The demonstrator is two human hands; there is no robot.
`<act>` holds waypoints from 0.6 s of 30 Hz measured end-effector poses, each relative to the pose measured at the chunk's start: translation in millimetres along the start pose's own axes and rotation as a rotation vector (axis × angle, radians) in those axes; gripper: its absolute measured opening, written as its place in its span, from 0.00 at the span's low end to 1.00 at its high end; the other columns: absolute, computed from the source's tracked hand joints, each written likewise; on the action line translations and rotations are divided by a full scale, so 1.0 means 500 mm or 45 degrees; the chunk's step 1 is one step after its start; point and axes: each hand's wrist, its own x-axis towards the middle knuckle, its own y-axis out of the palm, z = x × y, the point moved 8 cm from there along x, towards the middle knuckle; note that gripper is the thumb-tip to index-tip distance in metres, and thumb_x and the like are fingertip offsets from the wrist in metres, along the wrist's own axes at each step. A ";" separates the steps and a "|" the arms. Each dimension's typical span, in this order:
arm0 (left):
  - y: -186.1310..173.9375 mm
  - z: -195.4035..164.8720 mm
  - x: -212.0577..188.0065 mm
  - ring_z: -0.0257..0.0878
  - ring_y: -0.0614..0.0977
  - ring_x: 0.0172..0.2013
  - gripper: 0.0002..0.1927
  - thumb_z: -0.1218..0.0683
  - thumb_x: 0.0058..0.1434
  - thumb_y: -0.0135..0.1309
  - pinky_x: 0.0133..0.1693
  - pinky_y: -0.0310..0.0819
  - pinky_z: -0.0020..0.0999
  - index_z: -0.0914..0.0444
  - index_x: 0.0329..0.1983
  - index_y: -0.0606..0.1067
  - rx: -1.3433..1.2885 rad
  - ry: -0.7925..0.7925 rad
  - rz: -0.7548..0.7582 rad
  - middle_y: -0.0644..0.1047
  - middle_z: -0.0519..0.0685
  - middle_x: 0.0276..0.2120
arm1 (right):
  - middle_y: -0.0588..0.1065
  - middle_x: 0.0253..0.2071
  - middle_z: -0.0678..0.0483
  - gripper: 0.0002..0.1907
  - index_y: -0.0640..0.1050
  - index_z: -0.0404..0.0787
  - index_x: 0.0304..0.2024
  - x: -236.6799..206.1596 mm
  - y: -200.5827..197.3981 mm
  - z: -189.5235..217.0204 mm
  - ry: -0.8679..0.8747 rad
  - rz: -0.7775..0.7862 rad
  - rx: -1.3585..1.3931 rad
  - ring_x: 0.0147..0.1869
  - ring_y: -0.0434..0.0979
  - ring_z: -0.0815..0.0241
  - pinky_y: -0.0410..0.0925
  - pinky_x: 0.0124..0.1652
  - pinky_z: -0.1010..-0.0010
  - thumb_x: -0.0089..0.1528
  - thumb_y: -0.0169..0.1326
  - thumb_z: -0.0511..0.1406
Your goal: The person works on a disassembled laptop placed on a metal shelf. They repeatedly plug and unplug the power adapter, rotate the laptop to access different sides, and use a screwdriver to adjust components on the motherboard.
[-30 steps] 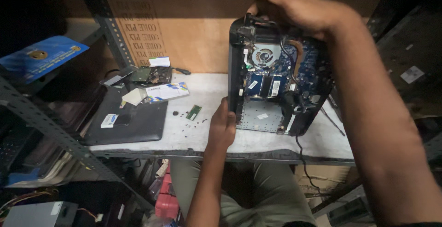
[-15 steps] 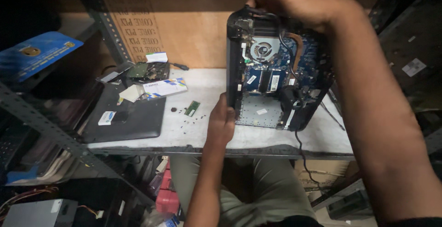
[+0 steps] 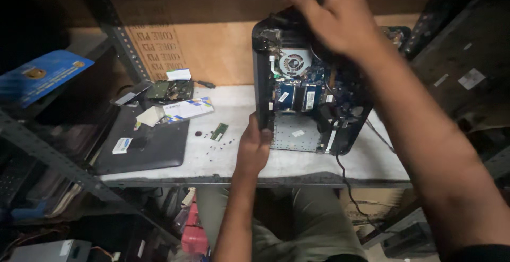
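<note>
Head view: an opened laptop [image 3: 311,102], insides bared, stands tilted on its edge on the white workbench [image 3: 234,156]; the left hand [image 3: 254,148] pinches its lower left rim, the right hand [image 3: 329,20] clasps the top; stiff, likely fragile inside, best held by the edges.

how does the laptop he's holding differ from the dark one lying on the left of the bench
The held laptop stands tilted up on its edge; the dark laptop lies flat. The held laptop has its cover off, showing fan and boards; the dark laptop is closed up. The left hand and right hand grip the held laptop; the dark laptop carries only small boxes and papers. Both rest on the white bench.
</note>
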 end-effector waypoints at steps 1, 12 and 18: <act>-0.001 0.000 -0.005 0.58 0.82 0.40 0.24 0.55 0.70 0.50 0.44 0.75 0.46 0.61 0.67 0.62 0.058 0.027 -0.009 0.78 0.60 0.43 | 0.78 0.44 0.50 0.15 0.77 0.33 0.47 -0.024 -0.021 0.035 -0.183 -0.119 -0.190 0.51 0.79 0.50 0.69 0.54 0.61 0.77 0.50 0.40; -0.094 -0.168 0.014 0.54 0.82 0.52 0.20 0.52 0.71 0.54 0.53 0.77 0.42 0.62 0.64 0.68 -0.170 0.394 0.011 0.79 0.62 0.52 | 0.76 0.57 0.45 0.29 0.67 0.36 0.71 -0.279 0.357 0.393 -0.120 0.533 1.013 0.61 0.80 0.51 0.73 0.58 0.62 0.68 0.57 0.34; -0.603 -0.325 -0.347 0.58 0.81 0.50 0.21 0.51 0.71 0.52 0.50 0.76 0.45 0.62 0.64 0.67 0.214 0.401 -0.891 0.79 0.63 0.50 | 0.69 0.66 0.41 0.29 0.58 0.39 0.76 -0.285 0.480 0.518 -0.200 0.599 1.419 0.67 0.76 0.49 0.72 0.67 0.62 0.74 0.48 0.32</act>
